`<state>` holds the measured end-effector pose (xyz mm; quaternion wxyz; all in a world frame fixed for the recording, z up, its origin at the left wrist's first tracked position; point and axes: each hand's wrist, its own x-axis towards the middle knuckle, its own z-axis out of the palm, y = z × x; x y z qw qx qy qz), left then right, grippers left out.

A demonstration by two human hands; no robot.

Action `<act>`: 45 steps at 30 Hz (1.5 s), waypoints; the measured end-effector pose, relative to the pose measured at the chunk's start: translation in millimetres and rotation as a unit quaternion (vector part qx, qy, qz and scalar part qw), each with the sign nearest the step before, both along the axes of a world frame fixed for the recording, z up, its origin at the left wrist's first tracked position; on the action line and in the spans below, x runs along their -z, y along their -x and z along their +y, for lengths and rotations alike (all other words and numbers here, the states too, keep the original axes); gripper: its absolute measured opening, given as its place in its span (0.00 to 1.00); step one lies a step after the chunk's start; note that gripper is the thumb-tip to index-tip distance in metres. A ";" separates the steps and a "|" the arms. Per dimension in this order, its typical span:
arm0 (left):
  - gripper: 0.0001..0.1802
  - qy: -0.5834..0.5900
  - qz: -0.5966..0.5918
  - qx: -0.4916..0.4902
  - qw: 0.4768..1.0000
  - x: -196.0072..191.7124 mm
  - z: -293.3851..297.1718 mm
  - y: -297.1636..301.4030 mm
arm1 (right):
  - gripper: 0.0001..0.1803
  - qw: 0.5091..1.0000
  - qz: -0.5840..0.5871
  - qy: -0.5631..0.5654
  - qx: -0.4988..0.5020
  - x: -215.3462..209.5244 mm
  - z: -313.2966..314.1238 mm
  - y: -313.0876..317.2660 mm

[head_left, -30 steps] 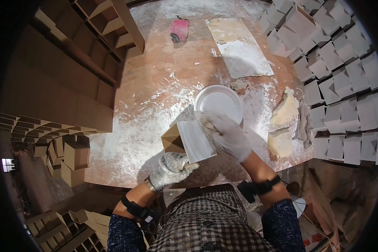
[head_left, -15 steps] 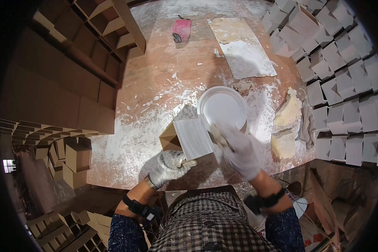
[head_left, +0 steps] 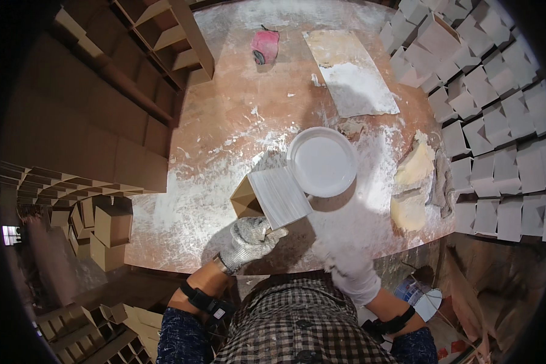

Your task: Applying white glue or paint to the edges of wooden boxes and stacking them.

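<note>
My left hand, in a pale knit glove, grips the lower edge of a brown open-ended box. The box's upward face carries streaky white paint, and inside the open end the board is bare brown. Touching or very close to the box's far right corner is a round white tub with white paint in it. My right hand, also gloved, is at the table's near edge, right of the box and apart from it. Motion smears its fingers, so whatever they hold cannot be made out.
Brown boxes are stacked along the left, and white-painted ones along the right. On the paint-stained table lie a red-pink object, a flat board, yellowish foam pieces and a grey rag. A bucket stands below at right.
My right hand has pulled back from the box and tub toward my body, to the table's near edge. My left hand keeps the box in nearly the same place.
</note>
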<state>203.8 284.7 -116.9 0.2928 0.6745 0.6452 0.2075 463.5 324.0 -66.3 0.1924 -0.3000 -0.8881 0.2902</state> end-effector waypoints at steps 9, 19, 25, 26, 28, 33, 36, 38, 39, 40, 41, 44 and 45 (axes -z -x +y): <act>0.16 0.010 0.091 0.069 0.993 -25.6 10.9 -6.2 | 0.21 0.989 0.098 -0.107 0.026 -5.4 108.8 94.5; 0.14 0.095 0.025 0.100 0.990 6.6 14.3 11.4 | 0.08 0.999 0.034 -0.004 -0.030 -6.2 35.1 90.1; 0.17 0.017 0.081 0.093 0.992 -8.5 20.7 5.8 | 0.08 0.997 0.048 -0.062 -0.008 -32.0 57.4 58.8; 0.17 0.043 0.110 0.097 0.988 -10.7 21.1 5.7 | 0.08 0.986 0.061 -0.158 0.008 -29.2 68.1 74.0; 0.18 0.062 0.135 0.106 0.983 -12.9 26.8 -1.0 | 0.08 0.964 0.130 -0.230 -0.040 -27.5 102.6 109.6; 0.18 0.015 0.172 0.078 0.982 -9.3 26.3 -10.6 | 0.10 0.963 -0.029 -0.230 -0.136 14.7 110.6 140.0; 0.18 0.021 0.169 0.052 0.984 16.4 13.0 2.3 | 0.13 0.971 -0.054 -0.162 -0.167 4.9 82.0 121.1; 0.18 0.006 0.161 0.045 0.986 22.3 8.4 4.2 | 0.12 0.974 -0.016 -0.133 -0.183 -8.9 61.0 92.0; 0.17 -0.004 0.143 0.038 0.989 16.7 10.0 3.7 | 0.10 0.971 -0.013 -0.135 -0.195 -12.6 52.5 77.2; 0.17 -0.013 0.124 0.032 0.992 10.0 11.9 1.8 | 0.10 0.970 -0.017 -0.136 -0.199 -15.2 45.2 62.0; 0.16 -0.022 0.107 0.025 0.994 0.7 13.1 1.3 | 0.13 0.966 -0.026 -0.137 -0.216 -18.3 38.4 48.5; 0.16 0.057 0.088 0.058 0.993 -21.3 14.3 10.8 | 0.21 0.968 -0.055 -0.122 -0.213 -28.0 39.0 23.8; 0.17 0.042 0.079 0.077 0.993 -22.9 11.6 15.7 | 0.25 0.973 -0.072 -0.103 -0.192 -29.4 39.8 17.2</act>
